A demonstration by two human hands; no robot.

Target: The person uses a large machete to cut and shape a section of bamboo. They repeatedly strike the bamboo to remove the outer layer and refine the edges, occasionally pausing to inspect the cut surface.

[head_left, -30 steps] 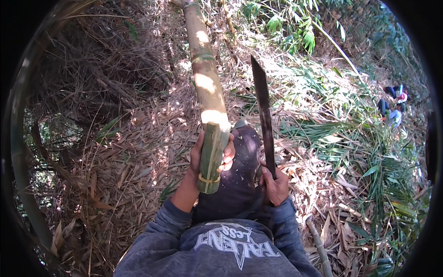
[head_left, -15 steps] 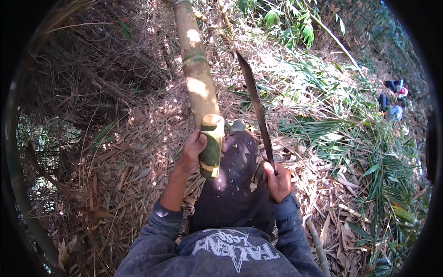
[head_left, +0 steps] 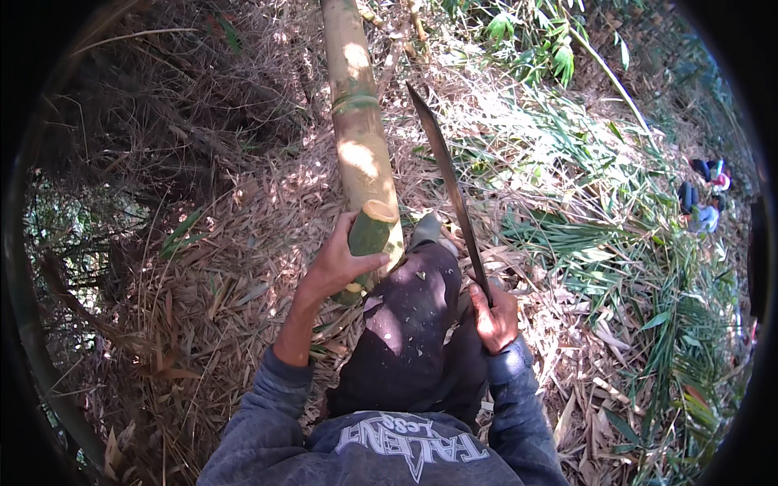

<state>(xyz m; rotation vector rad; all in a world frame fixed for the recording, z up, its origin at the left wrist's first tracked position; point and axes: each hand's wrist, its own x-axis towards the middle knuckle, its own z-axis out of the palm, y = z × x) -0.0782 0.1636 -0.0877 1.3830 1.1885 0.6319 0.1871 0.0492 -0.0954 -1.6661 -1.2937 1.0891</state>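
Note:
My left hand [head_left: 334,261] is closed round a short green bamboo section [head_left: 369,233], its thumb lying across the front. The section's pale cut end tilts up and away from me, and my fingers hide part of its side. Right behind it a long, thick yellowish bamboo pole [head_left: 353,85] runs off toward the far edge; whether the two touch I cannot tell. On the right, my right hand [head_left: 494,317] grips a machete [head_left: 447,174] by its handle, which the fingers mostly cover. Its long dark blade points up and away, beside the pole.
My dark trouser leg [head_left: 413,300] and foot are just below the pole. Dry bamboo leaves [head_left: 219,316] litter the ground. Cut green fronds [head_left: 567,235] are heaped at the right, and dense dry twigs [head_left: 178,113] fill the left. Other people [head_left: 705,202] are far off at the right.
My left hand has turned the bamboo section so that its lower end swings left, with the thumb now across it. The machete stays in my right hand, its blade leaning slightly more left.

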